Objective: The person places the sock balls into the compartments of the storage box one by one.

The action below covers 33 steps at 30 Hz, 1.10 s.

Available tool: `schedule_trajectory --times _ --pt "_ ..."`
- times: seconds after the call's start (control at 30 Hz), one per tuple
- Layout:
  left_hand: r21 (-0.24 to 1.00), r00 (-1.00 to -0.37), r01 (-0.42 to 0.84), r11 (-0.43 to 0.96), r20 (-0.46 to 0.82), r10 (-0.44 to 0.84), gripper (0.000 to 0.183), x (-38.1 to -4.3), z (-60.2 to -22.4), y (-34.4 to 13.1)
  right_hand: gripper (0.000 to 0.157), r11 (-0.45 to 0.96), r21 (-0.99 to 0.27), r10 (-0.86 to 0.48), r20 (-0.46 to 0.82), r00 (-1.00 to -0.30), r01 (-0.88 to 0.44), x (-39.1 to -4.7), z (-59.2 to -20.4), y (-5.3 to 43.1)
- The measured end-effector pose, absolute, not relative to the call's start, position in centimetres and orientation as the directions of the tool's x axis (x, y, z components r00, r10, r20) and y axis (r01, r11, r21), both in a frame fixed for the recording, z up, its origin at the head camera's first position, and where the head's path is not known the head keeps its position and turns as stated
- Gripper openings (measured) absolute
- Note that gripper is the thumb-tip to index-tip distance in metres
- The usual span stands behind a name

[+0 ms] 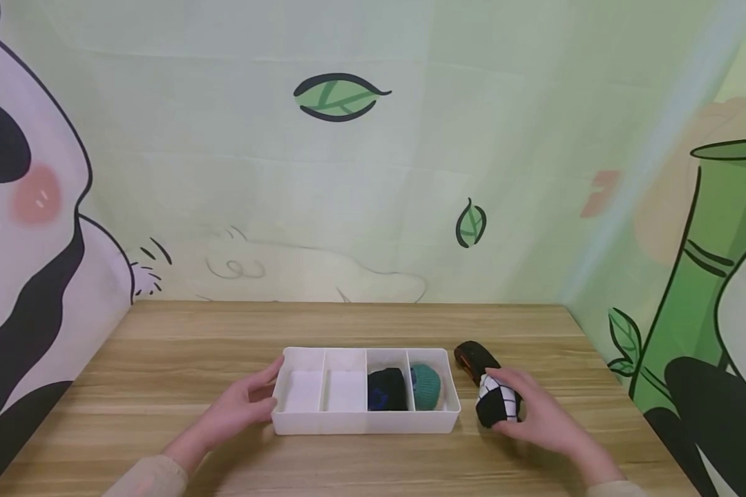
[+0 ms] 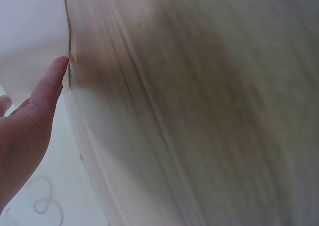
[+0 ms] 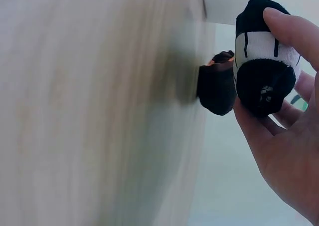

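Observation:
A white divided box (image 1: 365, 423) stands on the table, with my left hand (image 1: 239, 407) touching its left end, fingers fairly straight along the wall. In the left wrist view the thumb (image 2: 50, 86) lies against the white box side. To the right of the box, my right hand (image 1: 543, 417) grips a rolled black-and-white sock (image 3: 265, 51) between thumb and fingers. Behind that sock lies a rolled black sock with orange marks (image 1: 474, 359). Inside the box, a dark rolled sock with blue marks (image 1: 387, 390) and a teal ribbed rolled sock (image 1: 426, 386) fill the two right compartments.
The wood-grain table (image 1: 211, 331) runs back to a printed backdrop (image 1: 373, 207) with a panda, leaves and bamboo. Both left compartments of the box hold nothing.

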<state>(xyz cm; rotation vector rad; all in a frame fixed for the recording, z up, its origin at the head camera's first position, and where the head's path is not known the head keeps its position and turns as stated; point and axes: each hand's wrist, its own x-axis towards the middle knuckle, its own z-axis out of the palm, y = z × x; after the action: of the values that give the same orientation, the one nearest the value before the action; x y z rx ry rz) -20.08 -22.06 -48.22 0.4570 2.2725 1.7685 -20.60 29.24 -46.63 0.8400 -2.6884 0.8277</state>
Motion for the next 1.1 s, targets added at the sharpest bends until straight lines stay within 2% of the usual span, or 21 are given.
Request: schedule_trajectory --times 0.13,0.57,0.93,1.1 --pt "0.970 -0.924 0.114 0.215 0.024 0.382 0.074 -20.0 -48.2 -22.1 0.083 0.667 -0.440 -0.457 0.396 -0.797 -0.601 -20.8 -46.2 29.0" --pt "0.975 -0.922 0.115 0.190 0.033 0.387 0.075 -20.0 -48.4 -22.1 0.082 0.654 -0.487 -0.398 0.428 -0.811 -0.578 -20.9 -44.3 27.7" --pt "0.973 -0.923 0.114 0.202 0.028 0.383 0.074 -20.0 -48.3 -22.1 0.083 0.620 -0.426 -0.430 0.518 -0.739 -0.659 -21.1 -43.4 25.5" --pt "0.972 -0.923 0.116 0.206 0.029 0.384 0.073 -20.0 -48.2 -22.1 0.084 0.601 -0.444 -0.444 0.506 -0.740 -0.665 -21.4 -43.4 24.3"
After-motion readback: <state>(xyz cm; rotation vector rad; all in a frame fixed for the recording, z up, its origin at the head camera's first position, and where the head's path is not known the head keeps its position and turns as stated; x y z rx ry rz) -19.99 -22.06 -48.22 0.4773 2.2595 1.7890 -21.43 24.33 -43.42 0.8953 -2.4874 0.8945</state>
